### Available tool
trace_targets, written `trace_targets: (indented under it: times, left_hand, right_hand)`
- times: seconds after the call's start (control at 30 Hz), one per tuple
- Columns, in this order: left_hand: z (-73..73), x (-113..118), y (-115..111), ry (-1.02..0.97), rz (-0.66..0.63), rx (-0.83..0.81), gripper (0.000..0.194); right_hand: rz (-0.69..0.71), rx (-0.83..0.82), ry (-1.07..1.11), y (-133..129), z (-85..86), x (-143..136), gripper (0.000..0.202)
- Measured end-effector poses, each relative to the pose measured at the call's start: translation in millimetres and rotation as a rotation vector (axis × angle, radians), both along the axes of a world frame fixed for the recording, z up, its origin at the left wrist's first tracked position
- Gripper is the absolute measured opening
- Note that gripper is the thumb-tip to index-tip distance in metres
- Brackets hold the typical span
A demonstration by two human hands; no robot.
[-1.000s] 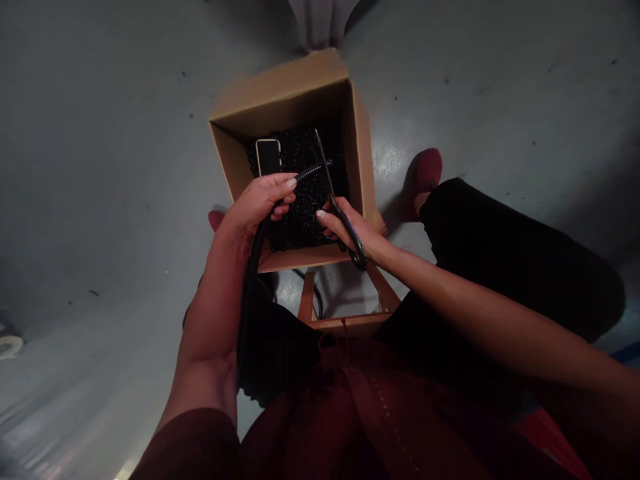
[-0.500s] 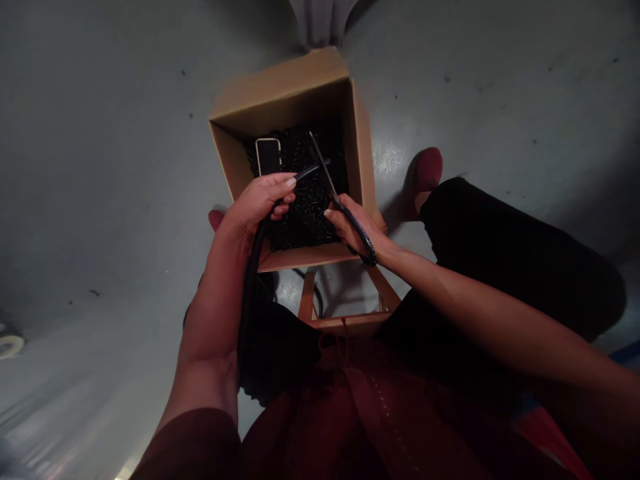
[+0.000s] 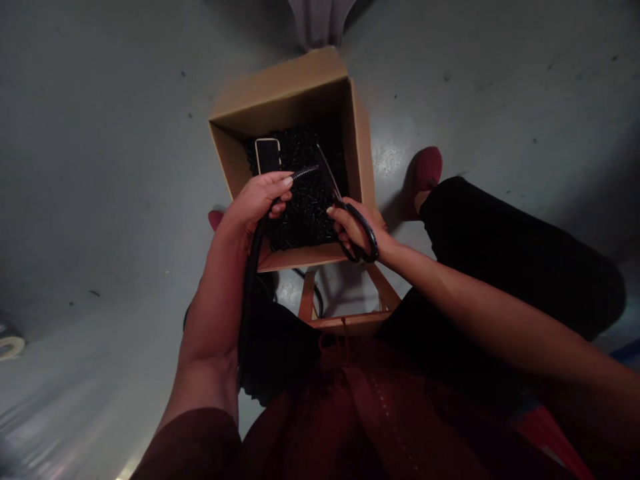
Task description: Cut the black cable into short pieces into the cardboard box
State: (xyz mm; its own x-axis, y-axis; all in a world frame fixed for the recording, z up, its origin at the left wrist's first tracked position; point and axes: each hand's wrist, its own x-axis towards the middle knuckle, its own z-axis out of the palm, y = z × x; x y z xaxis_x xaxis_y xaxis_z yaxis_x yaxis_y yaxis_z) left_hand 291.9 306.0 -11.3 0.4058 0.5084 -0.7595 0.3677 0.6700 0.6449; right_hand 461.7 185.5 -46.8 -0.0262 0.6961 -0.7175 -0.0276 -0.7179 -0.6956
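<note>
My left hand point(image 3: 265, 195) pinches a black ribbed tube point(image 3: 305, 173) over an open cardboard box point(image 3: 283, 83). The tube's long part hangs down along my left forearm. Black-handled scissors point(image 3: 330, 175) are gripped in my right hand point(image 3: 353, 223), their blades pointing up and left beside the tube's free end. Whether blade and tube touch is hard to tell. Many small black pieces point(image 3: 313, 213) fill the bottom of the box. A phone-like object with a light rim point(image 3: 268, 156) lies on them, just beyond my left hand.
A wooden frame point(image 3: 350, 323) stands below the box, near my lap. My red shoes point(image 3: 428, 168) are on the floor either side of the box. Grey fabric point(image 3: 321, 23) hangs beyond it. A tape-like roll point(image 3: 11, 347) lies at far left.
The scissors have turned and shifted slightly right, their handles spread wider. The tube piece sticking out past the blades is gone, and the tube now ends at them. My left hand barely moved.
</note>
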Motion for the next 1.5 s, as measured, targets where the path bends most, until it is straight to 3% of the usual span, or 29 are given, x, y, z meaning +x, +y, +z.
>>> trace_targets:
  times: [0.1,0.33,0.5,0.63,1.5]
  left_hand:
    - [-1.2,-2,2,0.004,0.024,0.013,0.034]
    - [-2.2,-6,6,-0.010,0.047,0.030,0.027]
    - [-1.2,-5,5,0.003,0.051,0.024,0.030]
    - [-2.5,-3,5,-0.008,0.052,0.013,0.032]
    - [-4.0,6,-4,-0.019,-0.021,-0.036,0.036]
  right_hand:
    - [-0.030,-0.068,0.063,2,3.9,-2,0.020]
    - [0.100,-0.015,-0.009,1,6.7,-8,0.017]
    - [0.167,0.004,-0.051,0,13.9,-8,0.021]
    - [0.227,0.014,-0.049,-2,9.7,-8,0.028]
    - [0.182,0.033,0.015,-1,10.3,-8,0.026]
